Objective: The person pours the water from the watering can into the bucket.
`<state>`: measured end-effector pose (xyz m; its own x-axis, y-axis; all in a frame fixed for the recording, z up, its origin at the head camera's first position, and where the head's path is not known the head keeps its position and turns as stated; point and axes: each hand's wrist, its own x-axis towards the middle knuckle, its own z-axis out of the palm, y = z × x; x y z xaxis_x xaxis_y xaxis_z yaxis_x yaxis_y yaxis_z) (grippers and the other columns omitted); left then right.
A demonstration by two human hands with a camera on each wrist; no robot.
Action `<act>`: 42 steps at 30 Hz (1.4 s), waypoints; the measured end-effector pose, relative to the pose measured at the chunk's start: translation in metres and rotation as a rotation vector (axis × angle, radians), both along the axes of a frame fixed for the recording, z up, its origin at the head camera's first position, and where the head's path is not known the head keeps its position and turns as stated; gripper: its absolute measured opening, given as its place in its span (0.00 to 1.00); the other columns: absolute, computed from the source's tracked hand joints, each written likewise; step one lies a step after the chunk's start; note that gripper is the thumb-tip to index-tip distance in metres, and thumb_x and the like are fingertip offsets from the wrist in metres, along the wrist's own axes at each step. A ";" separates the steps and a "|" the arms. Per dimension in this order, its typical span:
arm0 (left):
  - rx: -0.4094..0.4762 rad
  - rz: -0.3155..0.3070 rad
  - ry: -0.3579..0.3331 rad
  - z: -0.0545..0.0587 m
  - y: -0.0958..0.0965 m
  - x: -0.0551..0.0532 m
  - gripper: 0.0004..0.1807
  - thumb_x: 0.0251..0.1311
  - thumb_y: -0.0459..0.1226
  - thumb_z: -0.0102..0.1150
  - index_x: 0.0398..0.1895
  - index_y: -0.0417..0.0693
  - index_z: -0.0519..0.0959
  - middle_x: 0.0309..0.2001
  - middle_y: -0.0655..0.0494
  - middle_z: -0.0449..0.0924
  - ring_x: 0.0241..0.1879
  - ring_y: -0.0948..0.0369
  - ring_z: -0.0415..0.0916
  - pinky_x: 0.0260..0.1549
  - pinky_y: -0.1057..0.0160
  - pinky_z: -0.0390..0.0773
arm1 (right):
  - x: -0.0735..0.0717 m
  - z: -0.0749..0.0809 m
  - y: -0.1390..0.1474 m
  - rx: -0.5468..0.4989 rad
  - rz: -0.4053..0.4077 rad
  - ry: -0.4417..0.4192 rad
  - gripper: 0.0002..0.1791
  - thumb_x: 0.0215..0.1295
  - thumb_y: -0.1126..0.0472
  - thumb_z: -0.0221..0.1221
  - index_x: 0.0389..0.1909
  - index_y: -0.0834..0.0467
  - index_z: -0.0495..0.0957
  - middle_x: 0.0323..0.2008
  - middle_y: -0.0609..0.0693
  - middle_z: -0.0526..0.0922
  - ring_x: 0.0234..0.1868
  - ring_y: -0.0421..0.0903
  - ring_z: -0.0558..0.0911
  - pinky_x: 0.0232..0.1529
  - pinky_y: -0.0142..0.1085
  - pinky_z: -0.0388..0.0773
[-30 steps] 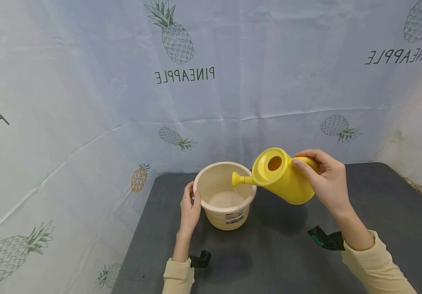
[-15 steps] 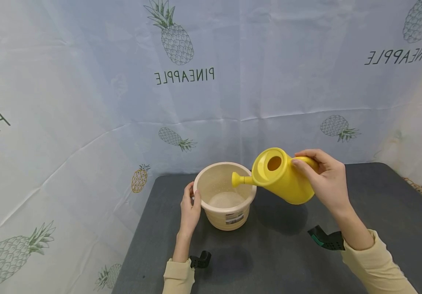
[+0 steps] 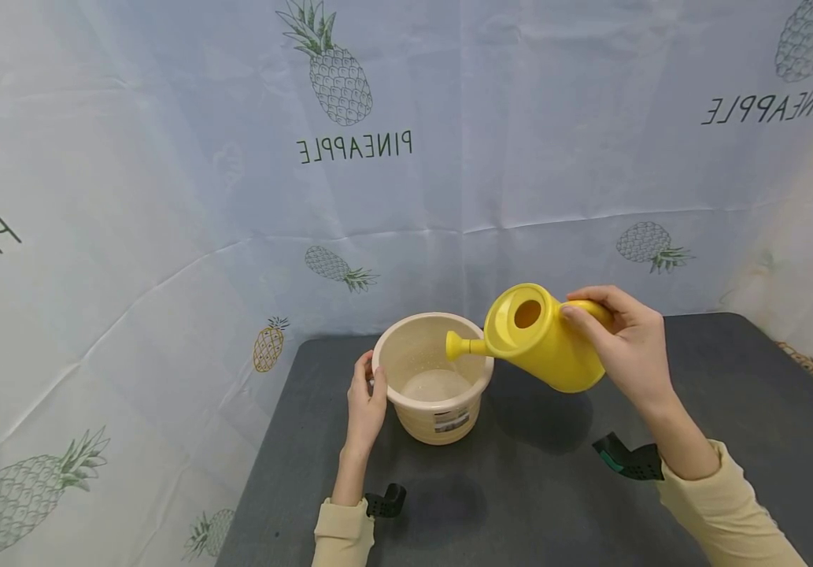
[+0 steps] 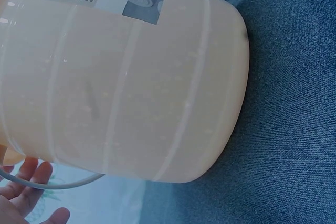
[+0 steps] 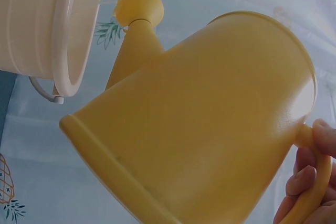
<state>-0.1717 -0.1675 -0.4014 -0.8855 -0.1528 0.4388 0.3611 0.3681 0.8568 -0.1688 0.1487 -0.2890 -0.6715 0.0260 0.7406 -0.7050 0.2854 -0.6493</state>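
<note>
A cream plastic bucket (image 3: pixel 423 421) stands upright on the dark table, its label facing me in the head view. My left hand (image 3: pixel 366 405) holds its left side at the rim, fingers close to the grey handle (image 4: pixel 79 183) in the left wrist view. With my right hand (image 3: pixel 629 339) I grip the handle of a yellow watering can (image 3: pixel 558 350), raised and tilted left. Its sprinkler head (image 3: pixel 457 346) is over the bucket's opening. A faint stream of water (image 5: pixel 107 2) leaves the sprinkler head in the right wrist view. Droplets dot the bucket's inner wall.
The dark table (image 3: pixel 519 512) is bounded at the back and left by a hanging pineapple-print cloth (image 3: pixel 448 181). Black wrist mounts (image 3: pixel 633 459) sit at both sleeve cuffs.
The watering can and right hand have risen very slightly. The left hand and bucket have stayed in place.
</note>
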 end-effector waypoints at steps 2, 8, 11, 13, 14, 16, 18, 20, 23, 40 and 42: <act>-0.002 0.004 -0.001 0.000 0.000 0.000 0.22 0.70 0.33 0.42 0.63 0.30 0.60 0.53 0.32 0.70 0.48 0.45 0.69 0.43 0.55 0.66 | 0.000 0.000 0.000 -0.001 0.001 0.000 0.10 0.53 0.80 0.59 0.38 0.74 0.77 0.34 0.44 0.80 0.34 0.39 0.77 0.37 0.22 0.73; 0.001 0.002 0.006 -0.001 -0.001 -0.001 0.22 0.70 0.33 0.42 0.63 0.30 0.60 0.53 0.33 0.70 0.48 0.45 0.69 0.44 0.55 0.66 | -0.001 0.000 -0.001 -0.003 0.005 0.002 0.10 0.53 0.80 0.59 0.37 0.74 0.77 0.34 0.44 0.80 0.34 0.39 0.77 0.37 0.22 0.73; 0.003 -0.001 0.011 -0.002 -0.001 -0.002 0.22 0.70 0.32 0.42 0.63 0.30 0.60 0.53 0.33 0.70 0.47 0.45 0.69 0.44 0.55 0.66 | -0.001 0.000 -0.001 -0.003 0.003 0.001 0.10 0.53 0.80 0.59 0.37 0.74 0.77 0.34 0.44 0.80 0.33 0.39 0.77 0.36 0.22 0.73; 0.004 -0.003 0.012 -0.002 -0.001 -0.002 0.22 0.70 0.32 0.42 0.63 0.30 0.60 0.53 0.32 0.70 0.47 0.45 0.69 0.44 0.55 0.66 | 0.000 0.001 -0.001 -0.004 0.004 0.002 0.10 0.53 0.81 0.59 0.37 0.75 0.77 0.34 0.44 0.80 0.33 0.39 0.77 0.36 0.22 0.73; 0.005 -0.002 0.011 -0.002 -0.001 -0.002 0.22 0.70 0.32 0.42 0.63 0.30 0.60 0.53 0.32 0.70 0.47 0.45 0.69 0.44 0.55 0.66 | 0.000 0.001 -0.001 -0.004 0.004 0.003 0.10 0.53 0.81 0.59 0.37 0.75 0.77 0.34 0.44 0.80 0.33 0.39 0.77 0.36 0.22 0.73; 0.005 0.001 0.008 -0.001 -0.001 -0.001 0.22 0.69 0.32 0.42 0.63 0.30 0.60 0.53 0.32 0.70 0.47 0.45 0.69 0.43 0.56 0.66 | 0.000 0.001 -0.002 -0.003 0.004 0.006 0.10 0.52 0.81 0.59 0.37 0.76 0.76 0.34 0.44 0.80 0.33 0.39 0.77 0.36 0.22 0.73; 0.005 0.003 0.005 -0.001 -0.001 -0.001 0.22 0.69 0.32 0.42 0.63 0.30 0.61 0.53 0.32 0.70 0.47 0.45 0.69 0.43 0.56 0.66 | 0.001 0.002 -0.002 -0.001 0.002 0.007 0.09 0.52 0.82 0.58 0.37 0.76 0.76 0.33 0.44 0.80 0.33 0.39 0.77 0.36 0.22 0.73; 0.005 0.006 0.004 0.000 0.000 0.000 0.22 0.69 0.32 0.42 0.63 0.30 0.61 0.53 0.32 0.70 0.47 0.45 0.69 0.43 0.55 0.66 | 0.002 0.003 -0.002 0.002 -0.003 0.006 0.09 0.52 0.82 0.58 0.37 0.76 0.76 0.33 0.44 0.80 0.33 0.38 0.77 0.36 0.22 0.73; 0.001 0.011 0.004 0.001 0.000 0.000 0.21 0.69 0.32 0.42 0.63 0.30 0.61 0.53 0.33 0.70 0.48 0.45 0.69 0.44 0.53 0.66 | 0.003 0.004 -0.002 0.007 -0.011 0.009 0.09 0.52 0.82 0.58 0.36 0.75 0.77 0.33 0.43 0.79 0.32 0.38 0.77 0.36 0.22 0.73; 0.006 0.014 0.002 0.000 0.001 0.000 0.22 0.69 0.32 0.43 0.63 0.30 0.61 0.52 0.32 0.70 0.47 0.45 0.69 0.44 0.55 0.66 | 0.002 0.002 -0.001 -0.012 0.004 0.014 0.09 0.52 0.82 0.59 0.37 0.76 0.76 0.33 0.44 0.80 0.33 0.38 0.77 0.36 0.22 0.72; 0.006 0.014 0.001 0.000 0.001 0.000 0.22 0.69 0.32 0.43 0.63 0.30 0.61 0.52 0.32 0.70 0.48 0.45 0.69 0.44 0.55 0.66 | 0.001 0.001 -0.001 -0.006 -0.003 0.012 0.10 0.52 0.82 0.59 0.37 0.76 0.76 0.33 0.44 0.80 0.33 0.39 0.77 0.36 0.22 0.73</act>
